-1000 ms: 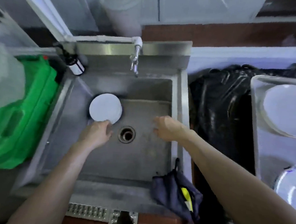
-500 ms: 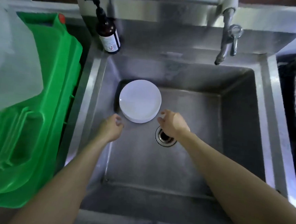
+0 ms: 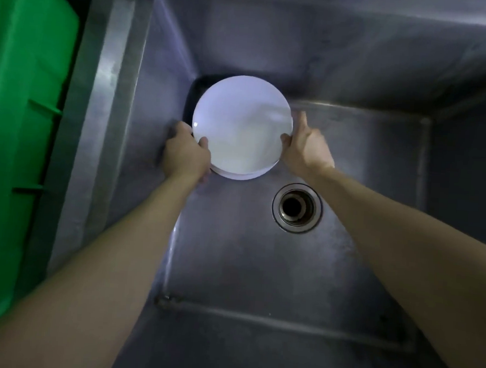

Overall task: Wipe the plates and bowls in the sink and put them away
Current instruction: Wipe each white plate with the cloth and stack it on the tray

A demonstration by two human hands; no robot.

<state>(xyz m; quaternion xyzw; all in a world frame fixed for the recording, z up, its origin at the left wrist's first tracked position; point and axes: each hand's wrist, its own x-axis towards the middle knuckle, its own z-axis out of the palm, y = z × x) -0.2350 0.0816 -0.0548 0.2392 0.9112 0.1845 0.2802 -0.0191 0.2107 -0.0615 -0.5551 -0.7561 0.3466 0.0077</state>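
Observation:
A stack of white plates (image 3: pixel 241 127) lies in the far left corner of the steel sink (image 3: pixel 286 286). My left hand (image 3: pixel 185 153) grips the stack's left edge, thumb on the top plate's rim. On the opposite side, my right hand (image 3: pixel 306 148) holds the right edge with the fingers curled under and the thumb pointing up. The top plate sits slightly offset from the ones beneath. How many plates are in the stack cannot be told.
The round drain (image 3: pixel 297 207) is just right of and nearer than the plates. A green plastic bin (image 3: pixel 18 113) stands against the sink's left rim. The sink walls rise steeply on all sides.
The view has moved down and closer into the sink. Both hands reached forward from beside the plates and closed on the stack's two edges.

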